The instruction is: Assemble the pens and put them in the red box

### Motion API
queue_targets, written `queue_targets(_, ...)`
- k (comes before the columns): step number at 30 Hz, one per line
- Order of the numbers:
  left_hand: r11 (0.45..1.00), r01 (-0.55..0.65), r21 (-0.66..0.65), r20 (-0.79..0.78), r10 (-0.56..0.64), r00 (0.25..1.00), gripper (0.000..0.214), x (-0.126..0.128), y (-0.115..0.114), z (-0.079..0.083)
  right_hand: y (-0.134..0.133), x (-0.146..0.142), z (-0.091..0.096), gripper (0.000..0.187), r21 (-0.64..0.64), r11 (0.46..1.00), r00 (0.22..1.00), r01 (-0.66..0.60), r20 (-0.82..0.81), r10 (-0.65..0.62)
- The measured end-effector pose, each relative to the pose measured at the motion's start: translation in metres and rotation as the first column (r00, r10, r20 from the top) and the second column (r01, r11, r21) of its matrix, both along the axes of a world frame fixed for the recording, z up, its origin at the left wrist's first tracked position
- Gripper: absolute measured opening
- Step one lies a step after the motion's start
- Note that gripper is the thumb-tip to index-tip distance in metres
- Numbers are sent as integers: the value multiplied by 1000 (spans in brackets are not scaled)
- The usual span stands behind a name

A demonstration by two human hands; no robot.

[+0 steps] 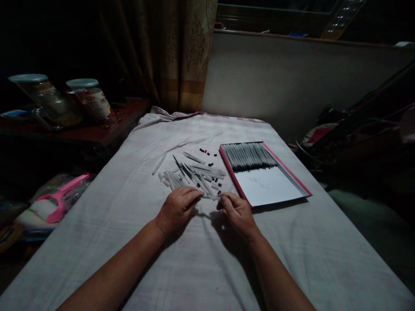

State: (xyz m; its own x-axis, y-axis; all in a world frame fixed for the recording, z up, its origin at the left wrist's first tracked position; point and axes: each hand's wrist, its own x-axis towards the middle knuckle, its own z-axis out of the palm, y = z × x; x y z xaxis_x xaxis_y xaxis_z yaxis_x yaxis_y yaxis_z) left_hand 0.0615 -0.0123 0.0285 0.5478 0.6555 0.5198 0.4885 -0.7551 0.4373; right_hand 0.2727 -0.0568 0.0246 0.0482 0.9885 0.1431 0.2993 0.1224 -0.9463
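Note:
My left hand (179,206) and my right hand (239,214) pinch opposite ends of a clear pen barrel (210,198), held level above the cloth. Just beyond my fingers lies a loose pile of pen parts (191,170): translucent barrels, dark slim refills and small black end pieces (217,179). To the right of the pile rests a shallow box lid (282,166) with red edges and a white inside. A row of clear pens with black tips (249,154) fills its far part. My fingers cover the ends of the held barrel.
The work surface is covered by a pale checked cloth (155,268). At the left, a dark red side table (112,129) bears a lidded jar (97,101) and a glass pitcher (53,103). A pink-handled item (61,201) lies below it. A curtain (181,52) hangs behind.

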Motion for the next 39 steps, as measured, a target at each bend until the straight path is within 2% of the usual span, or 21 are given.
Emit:
queue_targets(3, 999, 5, -49, -103, -10, 995, 30, -1, 9, 0, 1, 6, -3, 35, 0, 998, 998, 56, -19, -56)
queue_targets(6, 998, -44, -40, -246, 33, 969, 31, -10, 20, -2, 4, 12, -5, 40, -40, 975, 971, 220, -86, -222)
queue_targets(8, 999, 24, -21, -362, -30, 932, 28, -16, 25, 0, 6, 15, -6, 43, -93, 955, 942, 283, -162, -295)
queue_targets(12, 991, 129, -20, -497, -122, 859, 26, -18, 33, 8, 9, 15, -7, 44, -133, 953, 917, 272, -265, -299)
queue_targets(17, 983, 159, -89, -554, -181, 813, 16, -7, 38, 21, 6, 12, 0, 44, -216, 943, 856, 254, -403, -322)
queue_targets(23, 976, 157, -151, -651, -218, 727, 12, 4, 45, 30, 4, 15, 9, 49, -357, 922, 743, 152, -574, -345)
queue_targets(27, 978, 156, -138, -641, -208, 738, 13, 3, 44, 26, 5, 17, 9, 49, -333, 920, 695, 206, -612, -377)
queue_targets(33, 986, 99, -134, -629, -162, 760, 15, 3, 39, 20, 5, 15, 11, 53, -319, 912, 698, 259, -591, -405)
queue_targets(37, 986, 100, -136, -657, -165, 735, 15, 9, 38, 21, 4, 14, 13, 53, -339, 899, 677, 279, -594, -434)
queue_targets(39, 987, 80, -138, -641, -150, 752, 17, 9, 37, 23, 4, 14, 13, 53, -335, 898, 676, 285, -594, -436)
